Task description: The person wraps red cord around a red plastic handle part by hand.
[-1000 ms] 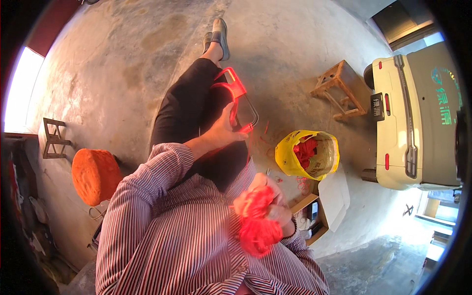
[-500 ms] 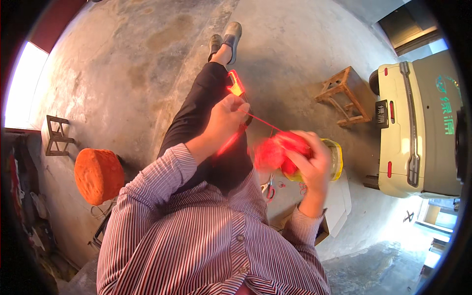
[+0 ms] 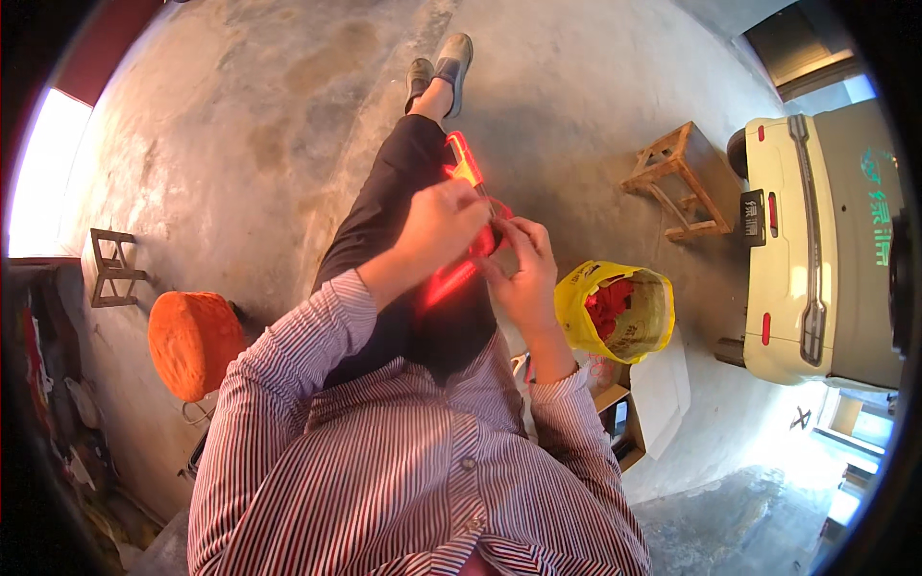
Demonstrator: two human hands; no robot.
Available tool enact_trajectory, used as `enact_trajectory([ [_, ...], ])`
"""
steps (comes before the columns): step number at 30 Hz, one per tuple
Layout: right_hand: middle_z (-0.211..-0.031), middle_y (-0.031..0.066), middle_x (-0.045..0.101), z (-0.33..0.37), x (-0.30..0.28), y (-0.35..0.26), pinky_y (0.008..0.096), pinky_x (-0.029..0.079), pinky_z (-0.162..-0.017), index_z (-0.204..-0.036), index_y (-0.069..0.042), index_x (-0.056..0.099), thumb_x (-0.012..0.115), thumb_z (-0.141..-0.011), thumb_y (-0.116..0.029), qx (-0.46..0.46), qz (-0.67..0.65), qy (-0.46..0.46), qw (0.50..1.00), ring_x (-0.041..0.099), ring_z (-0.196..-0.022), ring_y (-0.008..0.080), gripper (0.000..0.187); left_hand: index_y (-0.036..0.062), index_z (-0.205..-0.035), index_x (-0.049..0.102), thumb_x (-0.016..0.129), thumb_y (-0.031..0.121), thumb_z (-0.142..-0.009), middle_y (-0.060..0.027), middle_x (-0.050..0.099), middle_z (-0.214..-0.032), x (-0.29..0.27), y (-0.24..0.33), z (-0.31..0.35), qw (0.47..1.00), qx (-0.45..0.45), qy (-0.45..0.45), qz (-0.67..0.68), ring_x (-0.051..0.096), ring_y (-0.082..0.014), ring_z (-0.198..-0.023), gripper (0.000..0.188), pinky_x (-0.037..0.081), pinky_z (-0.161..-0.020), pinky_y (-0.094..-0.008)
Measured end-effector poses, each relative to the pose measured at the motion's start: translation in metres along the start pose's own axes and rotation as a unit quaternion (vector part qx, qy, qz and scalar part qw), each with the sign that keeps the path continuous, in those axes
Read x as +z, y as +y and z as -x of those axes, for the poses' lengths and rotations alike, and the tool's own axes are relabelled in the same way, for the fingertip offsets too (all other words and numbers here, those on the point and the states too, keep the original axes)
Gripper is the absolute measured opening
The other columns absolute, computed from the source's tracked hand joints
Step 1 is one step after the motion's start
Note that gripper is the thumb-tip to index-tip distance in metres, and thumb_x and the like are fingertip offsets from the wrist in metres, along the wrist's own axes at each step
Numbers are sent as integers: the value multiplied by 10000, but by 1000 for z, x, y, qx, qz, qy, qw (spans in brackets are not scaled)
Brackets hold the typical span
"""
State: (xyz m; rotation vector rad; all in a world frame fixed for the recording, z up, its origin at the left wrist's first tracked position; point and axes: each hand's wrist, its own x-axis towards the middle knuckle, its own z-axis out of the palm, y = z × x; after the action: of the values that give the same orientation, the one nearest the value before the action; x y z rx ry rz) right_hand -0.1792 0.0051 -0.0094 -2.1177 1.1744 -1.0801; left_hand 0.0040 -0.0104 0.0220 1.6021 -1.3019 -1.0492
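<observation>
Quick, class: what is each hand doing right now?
Left hand: closed on the red frame.
Right hand: fingers pinching the same red frame.

Daylight enters from left and lower right, both overexposed. Centre sharp. Strong fisheye bending; black vignette at rim.

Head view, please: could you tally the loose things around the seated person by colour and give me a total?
Red: 1, the red frame at both hands, left hand and right hand
Orange: 1, the orange stool
Yellow: 1, the yellow bag of red stuff
Brown: 1, the wooden stool
White: 1, the small vehicle
Total: 5
</observation>
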Motion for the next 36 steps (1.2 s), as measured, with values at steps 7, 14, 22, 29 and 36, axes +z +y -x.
enact_trajectory([
  [7, -1268, 76, 636, -1, -16, 4, 425, 499, -1035, -1227, -74, 683, 680, -940, -88, 214, -473, 162, 839, 594, -1212, 286, 287, 21, -886, 652, 684, 121, -979, -15, 675, -794, 4, 12, 4, 932, -117, -111, 324, 620, -101, -721, 140, 496, -659, -267],
  [14, -1096, 125, 687, 45, -104, 28, 489, 531, -926, -1390, -87, 549, 545, -1036, -380, 125, -745, 147, 638, 662, -1032, 290, 460, 9, -1091, 618, 480, 249, -1038, -130, 697, -975, 19, -33, 6, 875, -317, -210, 300, 705, -283, -776, 282, 544, -655, -345],
  [22, -1152, 125, 678, 184, -86, -17, 451, 586, -884, -1414, -75, 515, 467, -1081, -366, 471, -546, 270, 639, 706, -884, 241, 445, 29, -888, 609, 531, 85, -761, -137, 671, -983, 31, -56, 0, 824, -309, -211, 425, 571, -242, -602, 159, 478, -490, -349],
  [29, -1104, 39, 708, 199, -178, 74, 351, 546, -715, -1388, -126, 564, 511, -1045, -420, 163, -592, 385, 689, 677, -821, 198, 455, -10, -1047, 606, 575, 96, -819, -120, 659, -942, 19, -47, 10, 858, -276, -172, 398, 623, -259, -684, 253, 518, -577, -388],
  [36, -1495, 132, 522, 139, -68, -1, 518, 497, -1073, -1511, -89, 444, 567, -1013, -514, 369, -637, 85, 671, 568, -1310, 301, 666, 21, -1285, 583, 816, 333, -852, -232, 496, -1347, 32, -17, 103, 953, 286, -83, -55, 482, -359, -1299, 582, 412, -1090, -460],
])
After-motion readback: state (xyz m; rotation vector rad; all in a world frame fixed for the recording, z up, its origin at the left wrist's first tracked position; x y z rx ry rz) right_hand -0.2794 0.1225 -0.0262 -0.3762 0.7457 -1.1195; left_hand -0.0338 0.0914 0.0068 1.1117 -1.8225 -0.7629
